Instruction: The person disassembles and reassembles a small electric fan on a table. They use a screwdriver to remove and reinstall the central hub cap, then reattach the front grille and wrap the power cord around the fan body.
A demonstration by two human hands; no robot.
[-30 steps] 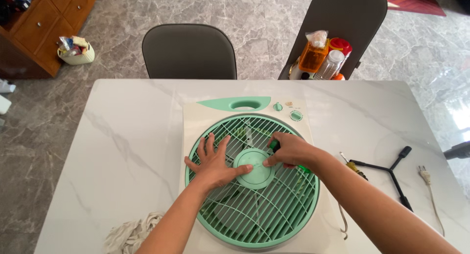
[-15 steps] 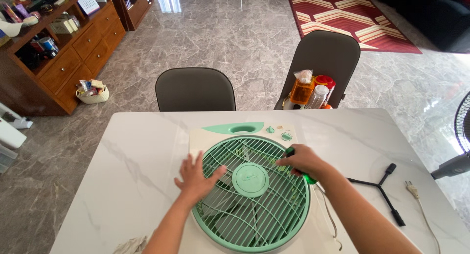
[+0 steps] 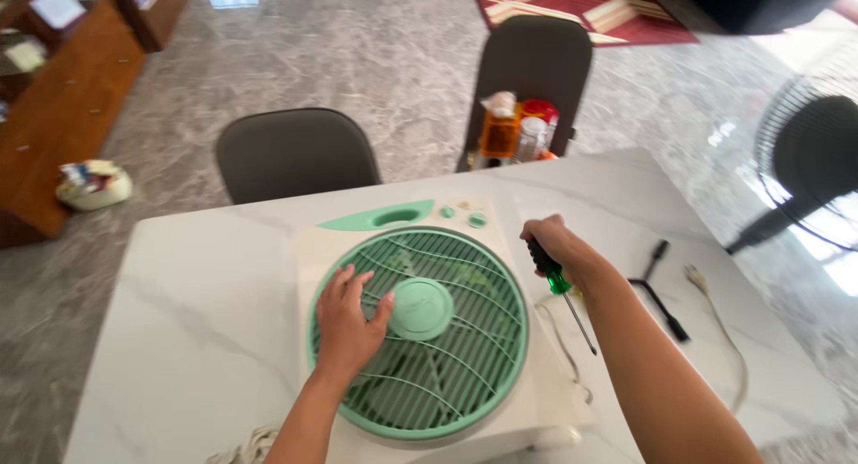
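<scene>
The right hand (image 3: 556, 246) is closed in a full fist around the black-and-green handle of a screwdriver (image 3: 561, 285), its thin metal shaft pointing down and toward the lower right of the frame. One second ago this hand lay on the grille near the hub; it is now lifted clear and sits just right of the grille rim, right of centre in the frame. This indicates that the tool is off the grille face at this moment and engages no fastener.

The left hand (image 3: 347, 319) lies flat and open, fingers spread, palm down on the round pale-green plastic fan grille (image 3: 447, 375), its thumb touching the round green centre hub (image 3: 421, 308). It has moved little and keeps pressing the left half of the grille. It grips nothing.

The grille sits in a cream square box-fan housing (image 3: 313, 249) lying face up at the centre of the white marble worktop (image 3: 197, 303). A black Y-shaped bracket (image 3: 660, 290) and a white power cord with plug (image 3: 715, 312) lie at centre right. Two dark upholstered chairs (image 3: 295, 156) stand beyond the far edge; the right one carries bottles.
</scene>
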